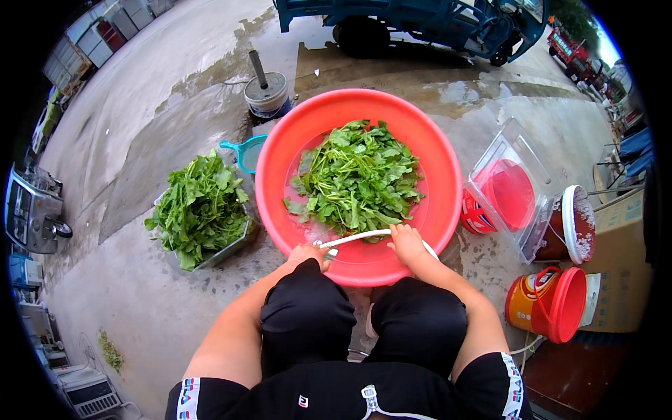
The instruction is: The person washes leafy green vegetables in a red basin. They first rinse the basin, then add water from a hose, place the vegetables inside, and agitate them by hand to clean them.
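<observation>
A large red basin (pixel 276 168) stands in front of my knees with a heap of leafy greens (pixel 364 175) inside and some water around them. A white hose (pixel 360 236) runs across the basin's near side. My left hand (pixel 311 255) is closed around the hose near its end, above the near left rim. My right hand (pixel 409 245) grips the same hose farther along, at the near right; from there the hose passes over the rim. Both hands are apart from the greens. The hose's tip is partly hidden by my left fingers.
On the left, a clear bin (pixel 245 234) is piled with more greens. A blue dipper (pixel 248 152) and a lidded bucket (pixel 267 94) sit behind it. At right are a clear plastic container (pixel 514 150), a red-lidded bucket (pixel 542 301) and cardboard (pixel 619 273). A blue three-wheeled truck (pixel 420 21) stands beyond.
</observation>
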Demonstrator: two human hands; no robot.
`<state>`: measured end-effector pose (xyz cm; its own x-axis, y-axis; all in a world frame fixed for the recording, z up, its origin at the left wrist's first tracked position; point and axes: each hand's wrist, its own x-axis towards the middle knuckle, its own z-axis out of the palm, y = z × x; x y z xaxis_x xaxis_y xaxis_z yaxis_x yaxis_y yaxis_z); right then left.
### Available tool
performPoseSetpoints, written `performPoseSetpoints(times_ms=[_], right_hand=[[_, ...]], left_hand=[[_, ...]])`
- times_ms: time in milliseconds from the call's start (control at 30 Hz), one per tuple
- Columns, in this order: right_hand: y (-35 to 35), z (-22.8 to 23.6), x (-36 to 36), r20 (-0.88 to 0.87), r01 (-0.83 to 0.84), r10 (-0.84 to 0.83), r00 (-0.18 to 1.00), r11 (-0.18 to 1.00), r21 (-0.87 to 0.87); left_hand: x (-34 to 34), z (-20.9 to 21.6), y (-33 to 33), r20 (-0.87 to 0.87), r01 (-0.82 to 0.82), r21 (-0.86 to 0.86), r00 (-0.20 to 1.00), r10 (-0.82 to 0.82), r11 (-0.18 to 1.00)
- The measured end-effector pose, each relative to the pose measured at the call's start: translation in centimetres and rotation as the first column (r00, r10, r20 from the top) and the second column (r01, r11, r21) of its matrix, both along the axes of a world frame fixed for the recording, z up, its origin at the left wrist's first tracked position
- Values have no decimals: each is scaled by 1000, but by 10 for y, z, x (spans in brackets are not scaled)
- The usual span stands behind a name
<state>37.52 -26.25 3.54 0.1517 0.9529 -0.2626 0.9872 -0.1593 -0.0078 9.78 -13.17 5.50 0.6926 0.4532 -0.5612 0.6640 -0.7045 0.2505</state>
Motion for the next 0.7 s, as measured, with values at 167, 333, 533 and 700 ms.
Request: performPoseSetpoints(times_ms=[167, 333, 533, 700], right_hand=[[16, -13, -10, -29, -80, 80, 996, 997, 0], [14, -4, -11, -133, 25, 5, 991, 976, 217], [23, 5, -2, -119, 123, -91, 989, 946, 301], [24, -11, -17, -121, 56, -40, 992, 989, 135]], left_hand=[[-1, -6, 3, -53, -14, -23, 999, 13, 1000], [-6, -11, 1, -47, 1, 21, 999, 0, 1000], [-1, -10, 1, -58, -20, 8, 998, 20, 1000], [-3, -12, 2, -36, -17, 11, 999, 17, 1000]])
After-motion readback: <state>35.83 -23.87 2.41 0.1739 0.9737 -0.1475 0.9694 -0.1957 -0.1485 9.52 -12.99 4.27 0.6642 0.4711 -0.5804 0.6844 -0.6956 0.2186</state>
